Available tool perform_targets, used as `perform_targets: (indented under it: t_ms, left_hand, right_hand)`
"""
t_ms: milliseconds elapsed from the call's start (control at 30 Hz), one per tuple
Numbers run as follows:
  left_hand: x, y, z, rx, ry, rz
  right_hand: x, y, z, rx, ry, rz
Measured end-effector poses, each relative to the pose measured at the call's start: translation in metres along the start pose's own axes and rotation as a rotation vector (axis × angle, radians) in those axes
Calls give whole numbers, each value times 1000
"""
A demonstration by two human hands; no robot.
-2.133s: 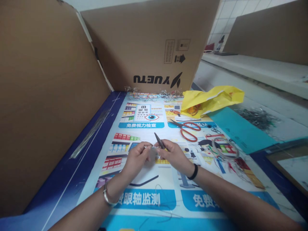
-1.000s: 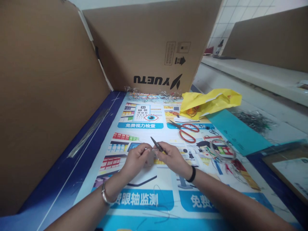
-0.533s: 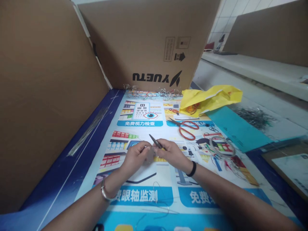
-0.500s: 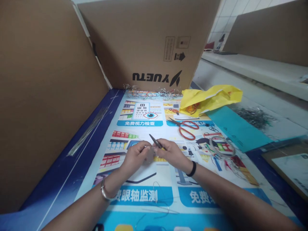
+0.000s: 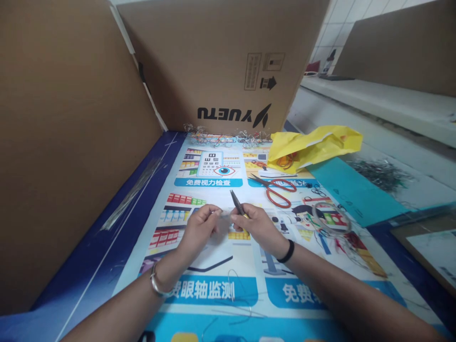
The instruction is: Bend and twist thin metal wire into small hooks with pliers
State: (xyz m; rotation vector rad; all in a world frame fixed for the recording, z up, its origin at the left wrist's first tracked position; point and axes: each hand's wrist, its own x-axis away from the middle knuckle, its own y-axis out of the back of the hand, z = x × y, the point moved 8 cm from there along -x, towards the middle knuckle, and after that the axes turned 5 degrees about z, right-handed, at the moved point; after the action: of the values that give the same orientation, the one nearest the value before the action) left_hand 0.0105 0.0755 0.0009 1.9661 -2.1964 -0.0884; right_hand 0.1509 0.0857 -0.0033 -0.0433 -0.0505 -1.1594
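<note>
Currently, the right hand [image 5: 259, 226] grips slender, dark-metal, yellow-handled pliers [image 5: 237, 202], long axis oblique, nose toward 11 o'clock. At their 8 o'clock, the left hand [image 5: 201, 228] pinches narrowly; contents indiscernible.

Head view, forward and down

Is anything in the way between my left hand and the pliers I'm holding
I see no obstacle between your left hand and the pliers in your right hand, just a pale, blurred piece in the gap, too unclear to name. The red-handled scissors lie clear, off to the right.
</note>
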Motion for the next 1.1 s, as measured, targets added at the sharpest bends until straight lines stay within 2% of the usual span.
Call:
perform_targets:
  t_ms: [200, 367, 633, 733, 900, 1000, 1100]
  left_hand:
    - [3, -5, -4, -46, -26, 51]
    - [2, -6, -2, -88, -62, 80]
    - [3, -7, -5, -125, -90, 97]
    - [3, -11, -1, 17, -34, 146]
    - [4, -19, 7, 358, 71, 206]
    - [4, -18, 7, 404, 68, 206]
    - [6, -22, 4, 367, 58, 260]
  right_hand:
    - [-3, 2, -3, 141, -7, -37]
    - [0, 2, -1, 173, 16, -65]
    - [2, 1, 6, 245, 31, -15]
    - [1, 4, 5, 230, 42, -37]
    - [3, 12, 1, 85, 13, -161]
    - [4, 14, 3, 55, 26, -207]
    - [5, 15, 5, 81, 34, -217]
